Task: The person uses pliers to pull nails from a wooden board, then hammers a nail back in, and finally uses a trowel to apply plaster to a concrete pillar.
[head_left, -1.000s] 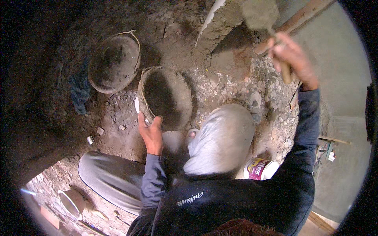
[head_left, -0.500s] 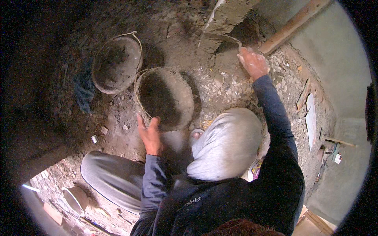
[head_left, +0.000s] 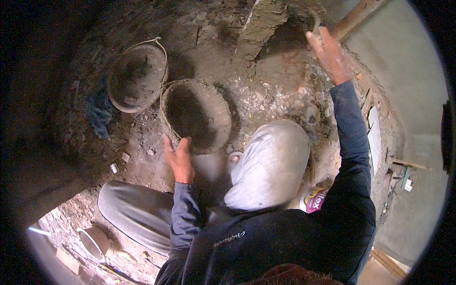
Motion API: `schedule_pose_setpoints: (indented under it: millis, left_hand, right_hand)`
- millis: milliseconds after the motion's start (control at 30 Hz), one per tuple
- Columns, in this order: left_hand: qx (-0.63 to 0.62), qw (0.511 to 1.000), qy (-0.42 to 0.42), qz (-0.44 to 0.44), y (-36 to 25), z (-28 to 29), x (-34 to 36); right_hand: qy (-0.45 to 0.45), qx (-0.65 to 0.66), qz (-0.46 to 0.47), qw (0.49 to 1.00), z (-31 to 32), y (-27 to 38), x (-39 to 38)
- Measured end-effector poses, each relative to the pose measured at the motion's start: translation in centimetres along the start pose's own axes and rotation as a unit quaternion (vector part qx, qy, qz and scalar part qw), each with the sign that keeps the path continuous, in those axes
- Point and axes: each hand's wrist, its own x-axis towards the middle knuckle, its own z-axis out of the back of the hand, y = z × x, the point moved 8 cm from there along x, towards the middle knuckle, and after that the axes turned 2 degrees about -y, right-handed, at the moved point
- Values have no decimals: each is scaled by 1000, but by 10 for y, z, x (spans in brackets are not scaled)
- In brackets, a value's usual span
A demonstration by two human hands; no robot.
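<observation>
I squat on rubble-strewn ground. My left hand point(head_left: 178, 159) grips the near rim of a round pan point(head_left: 216, 102) filled with dark wet mortar, just in front of my knees. My right hand point(head_left: 328, 52) is stretched far forward and up, shut on the handle of a trowel point(head_left: 315, 23) whose blade reaches into a dark gap point(head_left: 289, 38) beside a mortar-coated block point(head_left: 261, 26) at the foot of the wall. Most of the blade is hidden in the shadow there.
A second, emptier pan point(head_left: 137, 76) with a wire handle sits left of the first, a blue cloth point(head_left: 100, 114) beside it. A wooden plank point(head_left: 356, 16) leans at the upper right. A small bucket point(head_left: 95, 241) stands lower left and a printed container point(head_left: 313, 199) lies by my right knee.
My right hand has swung from the upper right, trowel raised with mortar, leftward and down to the gap by the block. My left hand has stayed on the pan's rim.
</observation>
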Motion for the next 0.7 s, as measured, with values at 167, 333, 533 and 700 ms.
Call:
schedule_pose_setpoints:
  millis: [167, 333, 533, 700]
  left_hand:
    - [-29, 1000, -10, 7, 10, 8, 3]
    - [-43, 999, -24, -5, 7, 7, 5]
    - [-32, 998, -23, 39, 8, 7, 2]
    - [-5, 999, -32, 23, 14, 11, 5]
  right_hand:
    - [-13, -1, 66, 998, -103, 3, -17]
    - [62, -69, 94, 991, -184, -14, -28]
    - [-7, -49, 78, 996, -147, 2, -21]
    - [63, -75, 78, 992, -166, -12, -25]
